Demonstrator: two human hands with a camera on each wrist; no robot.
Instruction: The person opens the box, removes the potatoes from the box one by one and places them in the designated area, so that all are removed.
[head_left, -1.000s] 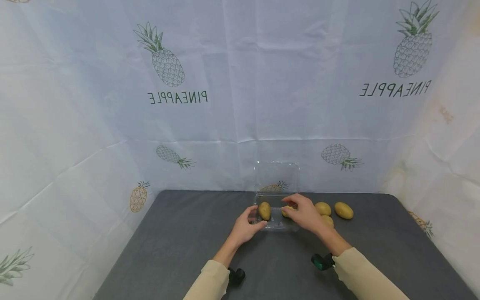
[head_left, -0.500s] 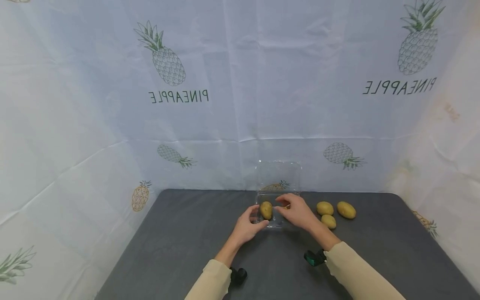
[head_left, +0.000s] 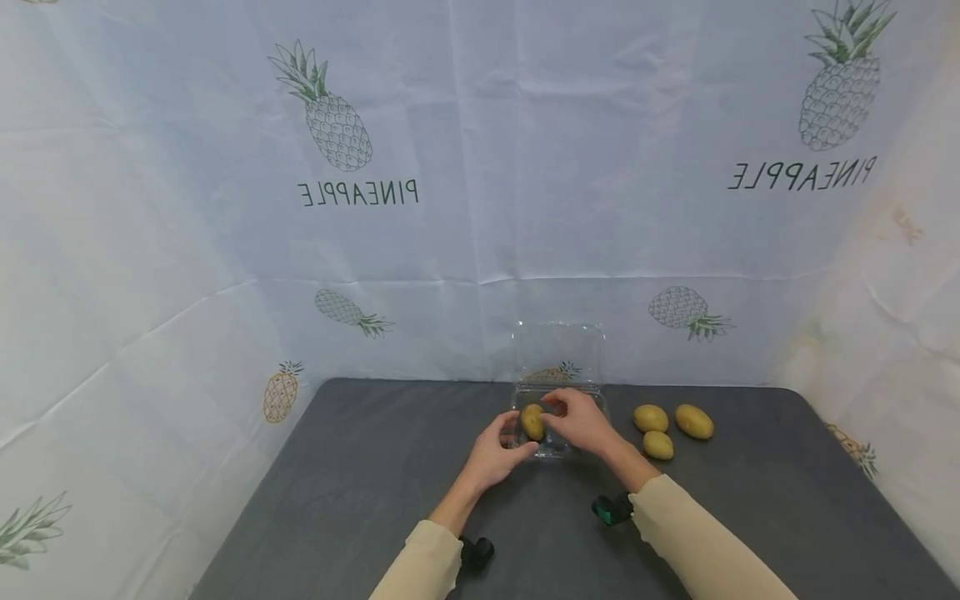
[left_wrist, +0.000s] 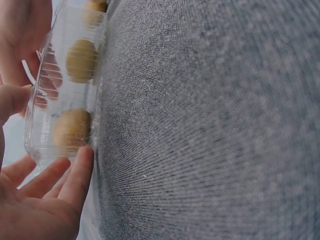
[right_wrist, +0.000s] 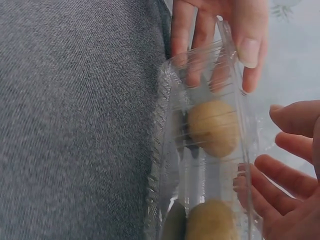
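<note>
A clear plastic clamshell container (head_left: 555,455) stands near the table's back edge, its lid (head_left: 577,346) raised against the curtain. My left hand (head_left: 491,457) grips its left end, thumb at the front rim and fingers (left_wrist: 82,165) along the end wall. One potato (head_left: 533,422) lies in the container's left part. A second potato (right_wrist: 212,220) rests further right inside it, hidden behind my right hand in the head view. My right hand (head_left: 583,423) hovers over the container, its relaxed fingers (right_wrist: 277,172) reaching over the rim close to the left potato. Nothing is pinched in them.
Several potatoes lie about: one potato (head_left: 651,418), a smaller potato (head_left: 658,445) and another potato (head_left: 694,422) sit on the dark grey table (head_left: 360,492), right of the container. A white pineapple-print curtain (head_left: 555,208) encloses the back and sides.
My right hand has moved left inside the container, away from the second potato toward the left one. My left hand keeps its grip. The head view has shifted slightly.
</note>
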